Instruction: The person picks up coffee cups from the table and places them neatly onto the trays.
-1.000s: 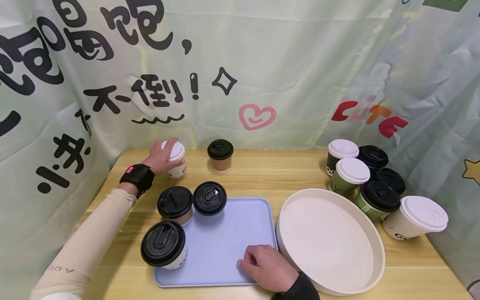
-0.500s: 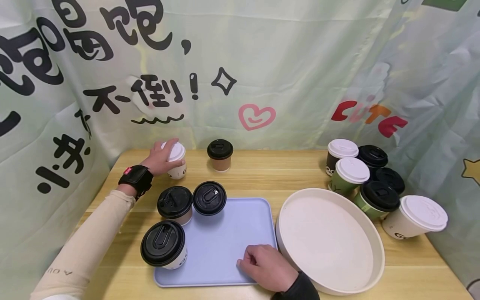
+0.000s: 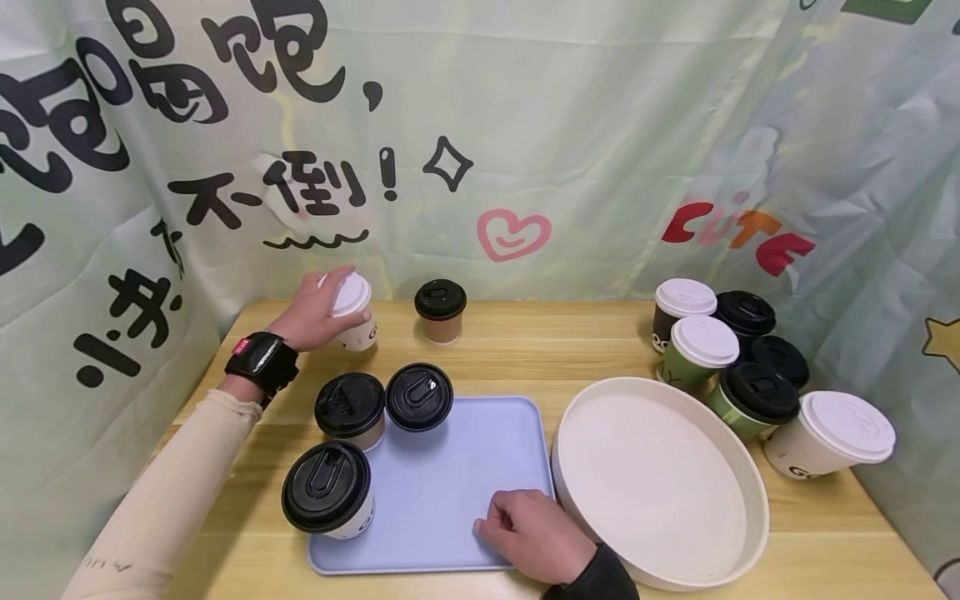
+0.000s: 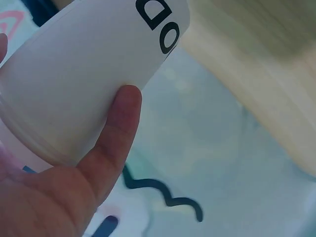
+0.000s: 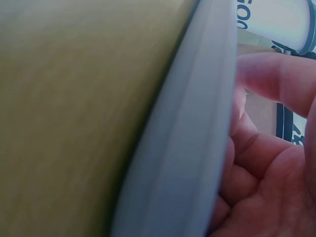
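Note:
At the back left, my left hand point(image 3: 313, 315) grips a white paper coffee cup point(image 3: 360, 336) with a white lid, fingers and thumb around its upper side. In the left wrist view the cup point(image 4: 84, 84) shows dark letters, and one finger point(image 4: 118, 116) lies along its wall. Whether its base touches the table cannot be made out. My right hand point(image 3: 536, 537) rests at the front right of the blue tray point(image 3: 465, 467), fingers loosely curled around nothing. On the tray's left part stand black-lidded cups: one white point(image 3: 330, 492), one brown point(image 3: 351, 408), and another point(image 3: 418, 398) mostly hidden by its lid.
Behind the tray stands a brown cup point(image 3: 440, 310) with a black lid. A round cream tray point(image 3: 660, 475) lies to the right. Beyond it are several lidded cups, including a green one point(image 3: 697, 354) and a large white one point(image 3: 828, 437). A printed curtain point(image 3: 600, 167) closes off the back.
My left hand and the white-lidded cup have risen slightly, and the cup leans a little differently. The right hand and the other cups have stayed put.

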Motion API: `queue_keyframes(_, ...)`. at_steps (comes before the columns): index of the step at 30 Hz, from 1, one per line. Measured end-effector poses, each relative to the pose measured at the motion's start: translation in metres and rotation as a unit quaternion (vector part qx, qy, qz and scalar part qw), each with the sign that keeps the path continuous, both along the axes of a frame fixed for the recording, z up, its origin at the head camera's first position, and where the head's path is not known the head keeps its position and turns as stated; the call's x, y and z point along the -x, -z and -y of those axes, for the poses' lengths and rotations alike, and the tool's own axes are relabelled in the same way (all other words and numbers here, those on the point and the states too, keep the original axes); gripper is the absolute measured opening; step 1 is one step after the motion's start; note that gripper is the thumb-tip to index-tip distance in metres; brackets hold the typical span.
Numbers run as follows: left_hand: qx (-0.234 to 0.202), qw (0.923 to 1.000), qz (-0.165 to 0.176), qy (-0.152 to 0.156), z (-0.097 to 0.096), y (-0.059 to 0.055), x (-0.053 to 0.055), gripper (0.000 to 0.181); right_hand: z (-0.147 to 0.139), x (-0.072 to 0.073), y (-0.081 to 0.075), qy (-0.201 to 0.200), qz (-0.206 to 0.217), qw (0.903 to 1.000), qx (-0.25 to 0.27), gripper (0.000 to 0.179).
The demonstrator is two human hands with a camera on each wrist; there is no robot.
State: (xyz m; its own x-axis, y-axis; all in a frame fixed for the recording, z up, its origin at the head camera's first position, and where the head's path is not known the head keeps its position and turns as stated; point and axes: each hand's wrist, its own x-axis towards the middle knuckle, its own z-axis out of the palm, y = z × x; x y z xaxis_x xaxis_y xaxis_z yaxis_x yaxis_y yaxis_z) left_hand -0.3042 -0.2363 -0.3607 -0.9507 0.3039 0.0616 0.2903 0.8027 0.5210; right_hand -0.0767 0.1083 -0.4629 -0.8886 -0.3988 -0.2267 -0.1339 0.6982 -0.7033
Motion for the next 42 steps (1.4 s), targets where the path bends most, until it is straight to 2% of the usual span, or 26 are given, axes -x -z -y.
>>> queue_keyframes(7, -0.013, 0.9995, -0.03, 0.0, -0.006, -0.012, -0.017, 0.089, 0.0, 0.0, 0.002, -0.002, -0.009, 1.0, 0.0, 0.032)
queue_keyframes(13, -0.018, 0.9976, -0.063, 0.024, -0.014, -0.027, -0.039, 0.088, -0.001, 0.0, 0.002, -0.002, -0.008, 1.0, 0.001, 0.032)
queue_keyframes(20, -0.023, 0.9934, -0.098, 0.054, -0.024, -0.043, -0.064, 0.085, -0.002, -0.002, -0.001, -0.012, -0.027, 0.9995, -0.004, 0.032)
queue_keyframes(23, -0.021, 0.9919, -0.106, 0.067, -0.028, -0.047, -0.074, 0.083, -0.003, -0.002, -0.003, -0.024, -0.017, 0.9996, 0.006, 0.028)
queue_keyframes(29, -0.015, 0.9901, -0.107, 0.09, -0.034, -0.054, -0.093, 0.084, -0.008, -0.004, -0.007, -0.059, 0.033, 0.9965, 0.049, 0.022)
queue_keyframes(32, -0.014, 0.9885, -0.113, 0.1, -0.036, -0.059, -0.102, 0.084, -0.008, -0.003, -0.007, -0.081, 0.038, 0.9944, 0.057, 0.019)
queue_keyframes(37, -0.012, 0.9855, -0.127, 0.112, -0.037, -0.066, -0.114, 0.083, -0.007, -0.005, -0.007, -0.109, 0.013, 0.9931, 0.041, 0.016)
queue_keyframes(42, -0.008, 0.9847, -0.137, 0.108, -0.035, -0.071, -0.119, 0.082, -0.008, -0.008, -0.008, -0.123, -0.004, 0.9923, 0.01, 0.017)
